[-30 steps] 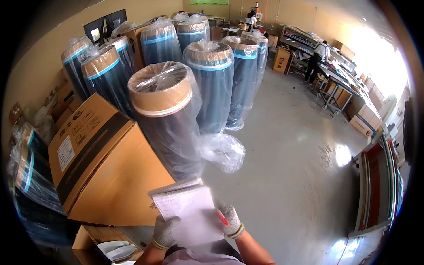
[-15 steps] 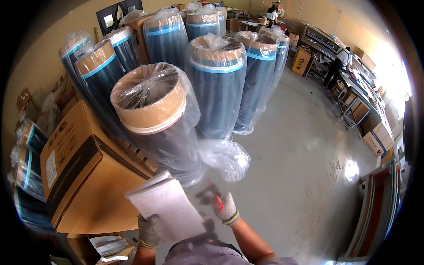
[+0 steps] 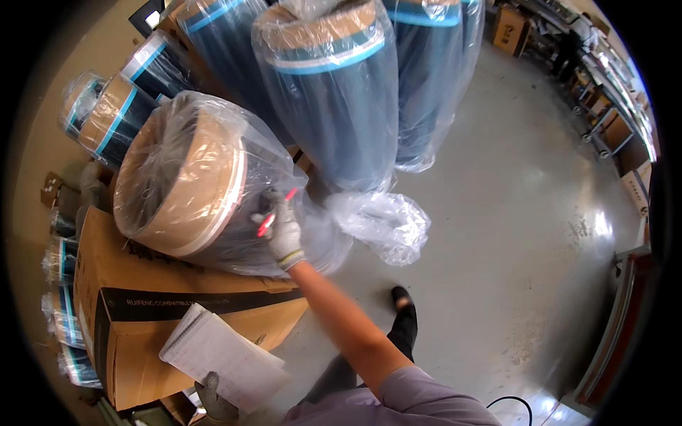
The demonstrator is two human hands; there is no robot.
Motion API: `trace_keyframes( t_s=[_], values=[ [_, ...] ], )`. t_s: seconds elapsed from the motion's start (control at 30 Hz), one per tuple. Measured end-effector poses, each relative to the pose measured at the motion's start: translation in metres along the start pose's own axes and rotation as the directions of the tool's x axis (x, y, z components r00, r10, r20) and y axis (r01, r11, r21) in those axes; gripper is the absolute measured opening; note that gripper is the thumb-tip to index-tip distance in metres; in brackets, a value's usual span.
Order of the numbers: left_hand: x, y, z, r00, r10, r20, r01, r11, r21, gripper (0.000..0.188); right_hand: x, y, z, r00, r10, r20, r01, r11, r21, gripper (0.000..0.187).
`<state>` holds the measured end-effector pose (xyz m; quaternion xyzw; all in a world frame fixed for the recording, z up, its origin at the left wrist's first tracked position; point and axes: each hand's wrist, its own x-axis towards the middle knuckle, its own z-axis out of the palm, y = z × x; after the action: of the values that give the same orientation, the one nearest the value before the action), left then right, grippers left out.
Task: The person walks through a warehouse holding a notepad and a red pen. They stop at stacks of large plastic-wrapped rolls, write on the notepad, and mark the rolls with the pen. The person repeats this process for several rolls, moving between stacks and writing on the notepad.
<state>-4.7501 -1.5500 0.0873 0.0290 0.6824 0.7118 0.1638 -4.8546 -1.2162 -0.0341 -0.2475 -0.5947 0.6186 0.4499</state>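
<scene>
notepad is gripped by left hand; right hand, perhaps touching plastic wrap, holds red pen.

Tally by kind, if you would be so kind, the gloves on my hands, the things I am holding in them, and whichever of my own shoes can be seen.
Gloves: 2
Notepad: 1
Pen: 1
Shoe: 1
Total: 5
</scene>
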Motion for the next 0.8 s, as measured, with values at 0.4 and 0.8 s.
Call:
trace_keyframes(
  t_s=[0.4,0.8],
  values=[
    [-0.027,-0.015,0.095,0.974,-0.064,-0.218,0.069,0.998,0.013,0.059,0.002,-0.065,0.004,0.884,-0.359,0.300,0.349,0.933,0.090,0.052],
    [-0.043,-0.027,0.109,0.929,-0.178,-0.324,0.151,0.983,-0.108,0.060,0.042,0.025,-0.009,0.994,-0.046,0.098,0.016,0.959,0.284,0.034]
  ],
)
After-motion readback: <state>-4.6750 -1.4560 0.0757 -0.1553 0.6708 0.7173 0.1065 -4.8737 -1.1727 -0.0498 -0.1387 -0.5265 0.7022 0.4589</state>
